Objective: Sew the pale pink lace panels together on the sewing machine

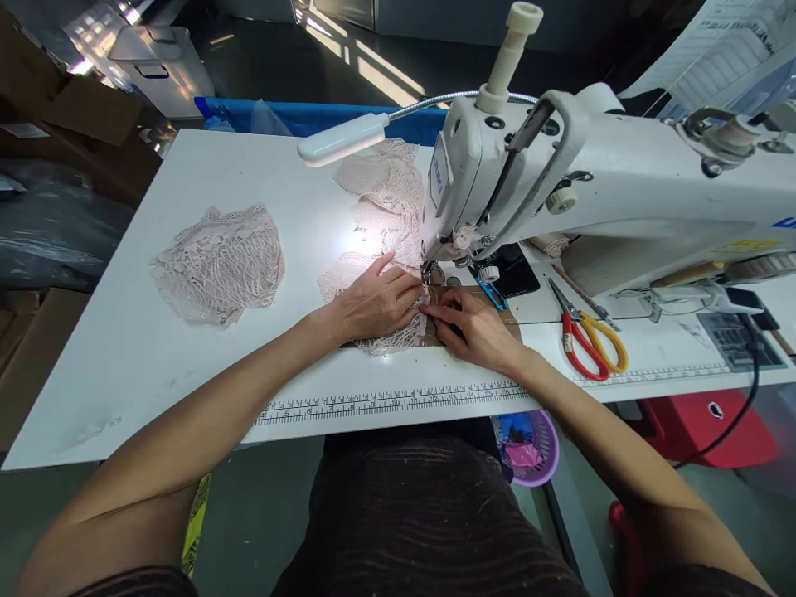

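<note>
The left hand [381, 303] rests palm-down, fingers extended, on the lace piece [396, 341]; just right of it, the right hand [478, 328] has its fingertips at the lace's edge, whether pinching I cannot tell. Just beyond stands the sewing machine [652, 182]; scissors [589, 333] lie right.

centre: lace [386, 211] partly hidden under left hand [381, 300] | right edge: sewing machine [647, 178] cut off | upper right: paper [725, 50] cut off, print seemingly too blurred to read

A sewing workshop: an industrial sewing machine [622, 166] on a white worktable [143, 356] with printed ruler [398, 403], lace pieces [220, 265], scissors [575, 316], cardboard boxes [93, 108] alongside
</note>
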### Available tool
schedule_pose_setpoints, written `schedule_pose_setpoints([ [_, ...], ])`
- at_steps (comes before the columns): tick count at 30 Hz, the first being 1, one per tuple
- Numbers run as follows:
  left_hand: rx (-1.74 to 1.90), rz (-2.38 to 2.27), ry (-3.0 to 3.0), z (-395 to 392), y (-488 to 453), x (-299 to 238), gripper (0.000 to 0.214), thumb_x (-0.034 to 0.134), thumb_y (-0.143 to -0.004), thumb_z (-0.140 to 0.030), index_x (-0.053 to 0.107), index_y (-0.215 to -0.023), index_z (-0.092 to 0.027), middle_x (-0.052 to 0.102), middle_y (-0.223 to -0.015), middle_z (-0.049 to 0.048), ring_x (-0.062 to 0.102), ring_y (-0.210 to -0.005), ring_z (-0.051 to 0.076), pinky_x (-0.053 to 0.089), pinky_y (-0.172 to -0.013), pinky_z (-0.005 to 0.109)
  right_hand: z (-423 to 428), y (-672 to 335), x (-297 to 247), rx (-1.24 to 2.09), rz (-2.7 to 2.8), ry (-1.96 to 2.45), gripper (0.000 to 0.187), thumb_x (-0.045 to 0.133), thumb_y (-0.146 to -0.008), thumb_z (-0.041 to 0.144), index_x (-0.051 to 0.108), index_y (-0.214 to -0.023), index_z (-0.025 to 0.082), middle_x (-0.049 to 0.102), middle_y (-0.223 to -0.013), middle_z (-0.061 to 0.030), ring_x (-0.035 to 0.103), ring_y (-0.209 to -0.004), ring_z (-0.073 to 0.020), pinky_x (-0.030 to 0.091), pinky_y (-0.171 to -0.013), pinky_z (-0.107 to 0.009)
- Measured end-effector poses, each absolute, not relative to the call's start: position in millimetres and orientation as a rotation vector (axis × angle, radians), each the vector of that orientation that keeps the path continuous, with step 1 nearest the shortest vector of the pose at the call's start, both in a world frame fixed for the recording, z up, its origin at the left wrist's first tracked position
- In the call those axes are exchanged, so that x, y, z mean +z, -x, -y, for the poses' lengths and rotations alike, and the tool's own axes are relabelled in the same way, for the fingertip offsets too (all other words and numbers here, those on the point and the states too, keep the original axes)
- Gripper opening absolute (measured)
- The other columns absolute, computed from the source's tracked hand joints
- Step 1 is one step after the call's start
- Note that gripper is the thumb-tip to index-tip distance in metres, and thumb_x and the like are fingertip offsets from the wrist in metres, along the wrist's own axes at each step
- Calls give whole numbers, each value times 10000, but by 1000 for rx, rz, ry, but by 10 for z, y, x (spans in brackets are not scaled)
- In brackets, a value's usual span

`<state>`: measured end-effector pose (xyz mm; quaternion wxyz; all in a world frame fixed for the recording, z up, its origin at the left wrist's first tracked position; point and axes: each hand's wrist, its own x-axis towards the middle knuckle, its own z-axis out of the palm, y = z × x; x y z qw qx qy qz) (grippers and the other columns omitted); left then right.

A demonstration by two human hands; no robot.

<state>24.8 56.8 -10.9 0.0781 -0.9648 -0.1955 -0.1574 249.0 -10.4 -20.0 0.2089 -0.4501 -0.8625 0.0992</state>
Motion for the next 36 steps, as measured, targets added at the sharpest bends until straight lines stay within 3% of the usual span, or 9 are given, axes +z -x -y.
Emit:
schedule_pose_setpoints([
  [6, -482, 566, 2941, -583, -258, -79, 278, 439, -996, -270, 679, -1090, -165, 690, -1156, 91, 638, -926, 195, 467, -1007, 459, 90, -2487, -190, 242, 2429, 1264, 329, 532, -918, 204, 694, -1205, 223, 570, -1013, -109, 561, -887, -230, 520, -778, -398],
  [15, -478, 742, 2982, -620, -244, -120, 305, 427, -1012, -302, 662, -1164, -181, 661, -1250, 84, 625, -975, 213, 424, -1060, 485, 42, -2466, -126, 135, 2500, 1295, 364, 441, -945, 197, 671, -1227, 178, 595, -994, -131, 563, -768, -212, 507, -674, -368],
  [28, -477, 1054, 2800, -528, -398, -191, 316, 424, -1013, -277, 623, -1230, -162, 661, -1198, 122, 589, -979, 253, 447, -848, 420, -120, -2397, -93, 144, 2560, 1497, 334, 445, -937, 210, 649, -1200, 183, 656, -929, -132, 507, -582, -159, 358, -535, -290],
  [33, -585, 1133, 2789, -536, -422, -211, 309, 437, -1011, -329, 610, -1218, -179, 651, -1149, 120, 577, -972, 252, 438, -815, 414, -147, -2466, -116, 255, 2478, 1438, 373, 436, -954, 246, 639, -1255, 160, 672, -902, -138, 574, -657, -201, 433, -596, -316],
  [36, -648, 1143, 2772, -581, -359, -159, 334, 454, -1001, -385, 609, -1202, -168, 628, -1163, 150, 575, -976, 264, 452, -792, 419, -153, -2586, -40, 473, 2361, 1337, 414, 449, -952, 265, 607, -1321, 164, 667, -923, -110, 592, -693, -181, 475, -643, -311],
])
